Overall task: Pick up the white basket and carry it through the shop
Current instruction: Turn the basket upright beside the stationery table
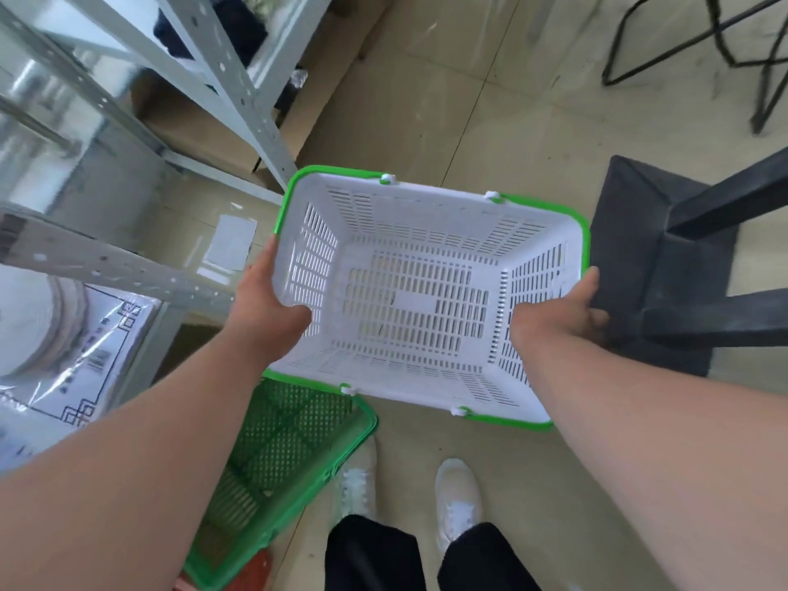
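Note:
The white basket (pixel 426 215) with slotted walls and a green rim hangs in mid-air in front of me, empty, held level above the floor. My left hand (pixel 268 305) grips its left end wall, thumb inside and fingers outside. On the opposite end my right hand (pixel 558 309) clasps the right wall the same way. Green handles lie folded down along the long sides.
A green basket (pixel 290 454) stands on the floor below the white one, stacked on a red one (pixel 251 569). Grey metal shelving (pixel 239 91) fills the left. A black stand (pixel 656 266) is close on the right. Cardboard boxes (pixel 204 134) sit under the shelf.

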Available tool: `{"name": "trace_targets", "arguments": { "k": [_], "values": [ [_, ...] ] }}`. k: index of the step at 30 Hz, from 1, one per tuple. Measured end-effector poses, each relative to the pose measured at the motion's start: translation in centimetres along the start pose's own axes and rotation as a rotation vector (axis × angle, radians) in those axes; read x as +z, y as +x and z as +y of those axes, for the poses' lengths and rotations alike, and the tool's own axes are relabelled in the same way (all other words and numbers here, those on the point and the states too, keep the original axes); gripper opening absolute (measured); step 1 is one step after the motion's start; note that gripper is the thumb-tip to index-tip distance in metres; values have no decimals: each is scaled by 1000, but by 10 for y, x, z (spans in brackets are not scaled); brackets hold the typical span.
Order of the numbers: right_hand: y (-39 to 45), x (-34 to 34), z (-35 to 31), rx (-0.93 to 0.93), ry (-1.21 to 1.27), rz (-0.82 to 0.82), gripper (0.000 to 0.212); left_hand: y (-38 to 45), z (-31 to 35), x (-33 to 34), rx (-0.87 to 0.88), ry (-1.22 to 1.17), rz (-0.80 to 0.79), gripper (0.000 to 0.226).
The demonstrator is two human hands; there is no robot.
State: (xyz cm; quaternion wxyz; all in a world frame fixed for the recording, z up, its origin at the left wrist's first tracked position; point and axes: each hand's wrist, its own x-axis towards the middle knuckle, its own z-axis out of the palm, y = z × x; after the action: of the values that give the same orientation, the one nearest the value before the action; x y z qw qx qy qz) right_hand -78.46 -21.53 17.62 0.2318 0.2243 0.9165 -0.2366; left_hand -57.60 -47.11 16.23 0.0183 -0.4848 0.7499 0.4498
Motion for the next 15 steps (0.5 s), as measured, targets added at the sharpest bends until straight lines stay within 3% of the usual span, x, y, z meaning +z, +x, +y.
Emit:
{"name": "trace_targets", "arguments": {
  "k": [15],
  "values": [
    [-69, 8, -12, -306, -284, 28, 101, -129, -69, -42, -157, -192, 34, 116]
  ]
}}
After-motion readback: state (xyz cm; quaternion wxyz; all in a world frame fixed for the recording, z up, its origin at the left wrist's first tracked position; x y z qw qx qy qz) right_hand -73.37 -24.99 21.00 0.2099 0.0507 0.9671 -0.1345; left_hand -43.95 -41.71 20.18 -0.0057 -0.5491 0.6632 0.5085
